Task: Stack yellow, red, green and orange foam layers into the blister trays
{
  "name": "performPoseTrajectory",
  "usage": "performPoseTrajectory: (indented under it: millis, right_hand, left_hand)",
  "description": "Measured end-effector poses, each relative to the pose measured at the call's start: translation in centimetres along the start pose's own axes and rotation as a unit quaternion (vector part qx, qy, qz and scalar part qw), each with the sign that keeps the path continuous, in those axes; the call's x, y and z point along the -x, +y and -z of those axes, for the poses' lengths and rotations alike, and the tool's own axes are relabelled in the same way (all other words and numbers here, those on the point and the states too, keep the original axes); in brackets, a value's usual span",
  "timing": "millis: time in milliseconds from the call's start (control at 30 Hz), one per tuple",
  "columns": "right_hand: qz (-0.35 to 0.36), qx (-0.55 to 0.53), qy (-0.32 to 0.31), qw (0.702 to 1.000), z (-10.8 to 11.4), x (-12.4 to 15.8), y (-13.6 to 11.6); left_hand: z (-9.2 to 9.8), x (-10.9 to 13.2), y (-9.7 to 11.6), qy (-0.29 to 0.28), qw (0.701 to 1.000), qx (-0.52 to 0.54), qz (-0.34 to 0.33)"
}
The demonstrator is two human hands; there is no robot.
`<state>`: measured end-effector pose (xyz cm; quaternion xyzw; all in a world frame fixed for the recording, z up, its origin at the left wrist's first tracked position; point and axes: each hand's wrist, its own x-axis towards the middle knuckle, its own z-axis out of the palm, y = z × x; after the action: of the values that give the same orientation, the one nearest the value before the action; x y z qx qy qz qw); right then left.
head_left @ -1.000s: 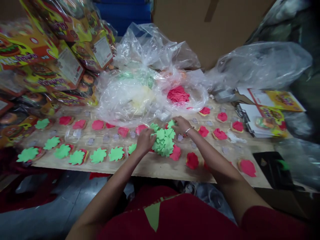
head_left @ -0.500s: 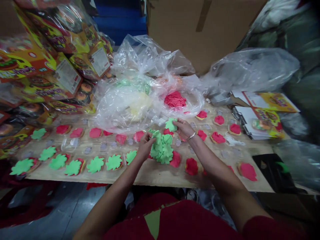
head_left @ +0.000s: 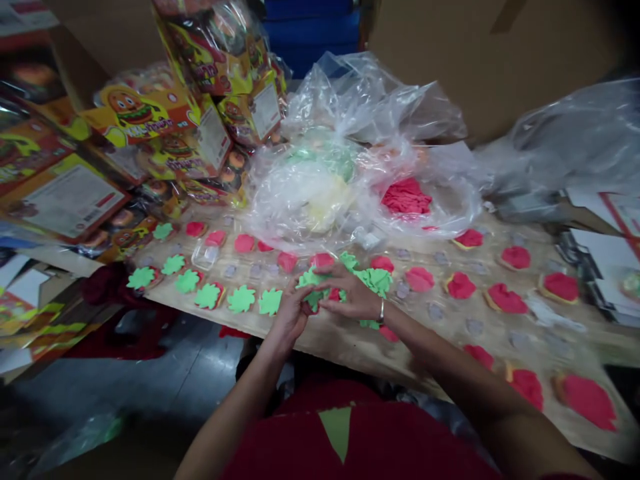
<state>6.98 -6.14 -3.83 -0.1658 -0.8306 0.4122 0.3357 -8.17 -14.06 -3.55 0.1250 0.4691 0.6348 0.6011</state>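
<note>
Close together over the front of the table, my left hand and my right hand meet at a scalloped green leaf-shaped piece. My left fingers are closed at its left edge, while the right fingers curl over it from the other side. A bit of red shows beneath the green, partly hidden by the fingers. Behind my right wrist lies a crumpled pile of green pieces. Leftward runs a row of green-topped pieces, among them a flower-like green piece. Red-topped pieces, such as a red piece, lie to the right.
Clear plastic bags sit at the back, one with a red heap. Stacked burger-printed boxes stand at the left. A large cardboard box rises behind. White cards lie at the right.
My view has turned left. The green pile has left my left hand and now lies on the table. My right hand has come down beside the left, at a green piece.
</note>
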Motion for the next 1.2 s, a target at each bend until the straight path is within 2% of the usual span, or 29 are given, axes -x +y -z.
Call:
performPoseTrajectory:
  millis: [100,200,267,400,467,567,667,733,800,867,967,1067,1200]
  right_hand:
    - [-0.132,-0.077,0.040,0.987,-1.2,-1.0,0.4]
    - [-0.225,-0.177,-0.012,0.958,-2.7,-1.9,1.2]
    - [-0.237,-0.213,-0.022,0.948,-3.8,-2.7,1.4]
    - [-0.225,-0.246,0.008,0.943,-6.5,-6.2,1.3]
    - [-0.209,-0.266,0.018,0.941,-8.7,-9.1,1.3]
    - [-0.197,-0.291,0.023,0.936,-13.3,-14.3,1.7]
    - [-0.191,-0.288,0.026,0.938,-17.9,-19.7,2.8]
    - [-0.203,-0.261,0.029,0.943,-19.8,-22.7,4.0]
    - [-0.244,-0.218,0.006,0.945,-20.4,-25.0,5.7]
    - [-0.283,-0.164,-0.039,0.944,-20.1,-26.5,7.5]
    - [-0.286,-0.105,-0.086,0.948,-19.2,-27.1,9.7]
    - [-0.270,-0.059,-0.075,0.958,-18.8,-26.5,10.3]
    - [-0.209,0.115,-0.076,0.968,-18.8,-25.5,9.5]
  left_hand:
    - [1.8,0.4,0.6,0.009,0.999,-0.027,-0.030]
    - [3.1,1.1,1.1,-0.003,0.998,-0.046,-0.031]
    - [4.0,1.6,1.5,0.000,0.999,-0.046,-0.028]
    - [6.3,1.8,3.5,0.048,0.997,-0.019,-0.060]
    - [7.9,1.3,5.0,0.081,0.993,-0.001,-0.091]
    - [10.6,0.0,7.5,0.144,0.977,0.047,-0.151]
    - [13.4,-1.4,9.8,0.231,0.945,0.110,-0.204]
    - [15.4,-2.0,11.1,0.286,0.921,0.135,-0.228]
    - [17.4,-2.2,12.3,0.315,0.907,0.135,-0.247]
    - [19.2,-2.0,13.0,0.321,0.903,0.119,-0.260]
    - [21.2,-1.8,13.5,0.323,0.905,0.090,-0.262]
    - [21.9,-2.0,13.1,0.311,0.914,0.076,-0.250]
    - [21.4,-2.5,12.6,0.293,0.923,0.085,-0.234]
